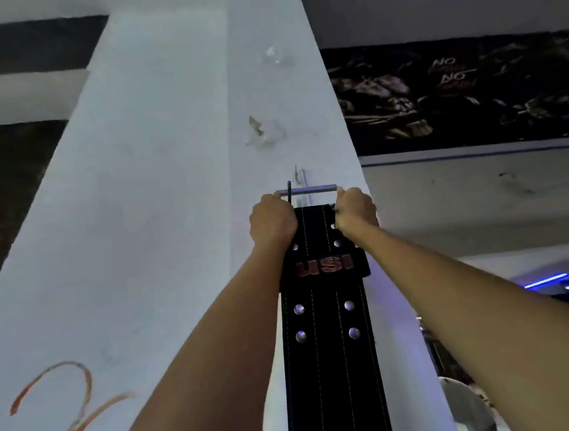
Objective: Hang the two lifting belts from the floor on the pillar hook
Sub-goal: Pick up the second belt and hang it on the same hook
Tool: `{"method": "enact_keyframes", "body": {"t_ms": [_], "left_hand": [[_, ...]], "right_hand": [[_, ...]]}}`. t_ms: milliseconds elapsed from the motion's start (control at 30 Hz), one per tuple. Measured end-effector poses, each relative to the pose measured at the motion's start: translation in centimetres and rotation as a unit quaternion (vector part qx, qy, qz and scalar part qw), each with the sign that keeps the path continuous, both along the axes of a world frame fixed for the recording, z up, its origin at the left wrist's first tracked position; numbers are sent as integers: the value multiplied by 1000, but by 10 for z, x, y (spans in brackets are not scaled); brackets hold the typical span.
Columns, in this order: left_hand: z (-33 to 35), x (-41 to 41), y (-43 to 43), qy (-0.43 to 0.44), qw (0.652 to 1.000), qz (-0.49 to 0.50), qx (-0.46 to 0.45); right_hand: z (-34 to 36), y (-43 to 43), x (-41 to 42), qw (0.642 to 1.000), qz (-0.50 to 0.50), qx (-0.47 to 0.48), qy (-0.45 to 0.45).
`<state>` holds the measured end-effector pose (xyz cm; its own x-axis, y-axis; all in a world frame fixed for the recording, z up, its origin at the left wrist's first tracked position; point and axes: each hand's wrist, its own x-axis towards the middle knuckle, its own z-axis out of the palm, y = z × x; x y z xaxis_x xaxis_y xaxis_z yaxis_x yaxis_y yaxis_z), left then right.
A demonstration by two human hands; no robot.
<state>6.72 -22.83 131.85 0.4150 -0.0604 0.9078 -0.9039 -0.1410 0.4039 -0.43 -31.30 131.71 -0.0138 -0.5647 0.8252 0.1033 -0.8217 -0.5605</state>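
A black lifting belt with metal rivets and red "USI" lettering hangs flat against the white pillar. Its silver buckle bar is at the top, with a thin dark prong or hook crossing it; which of the two I cannot tell. My left hand grips the belt's top left corner by the buckle. My right hand grips the top right corner. Both arms reach upward. Only one belt shows in view.
The pillar face above the buckle carries scraps of torn tape. A red painted mark is on the pillar's left face. A dark poster hangs on the wall to the right. Blue lights glow at lower right.
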Motion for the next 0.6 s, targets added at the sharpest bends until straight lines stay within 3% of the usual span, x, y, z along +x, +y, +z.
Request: {"method": "enact_keyframes", "body": {"t_ms": [133,200,267,367,433,600], "left_hand": [[-4,24,-12,27,998,-26,50],[-14,29,-8,14,997,-73,16],[-25,33,-2,9,975,-219,-42],[-47,35,16,45,905,-420,-57],[-52,34,20,13,908,-417,-43],[-21,31,4,72,939,-300,-151]], "right_hand": [[-7,-18,13,998,0,-27,55],[-18,-19,4,995,11,-85,52],[-32,-25,-5,982,113,-138,65],[-56,-37,-18,927,337,-135,96],[-54,-40,-18,916,367,-128,97],[-19,-28,2,966,258,-4,7]]}}
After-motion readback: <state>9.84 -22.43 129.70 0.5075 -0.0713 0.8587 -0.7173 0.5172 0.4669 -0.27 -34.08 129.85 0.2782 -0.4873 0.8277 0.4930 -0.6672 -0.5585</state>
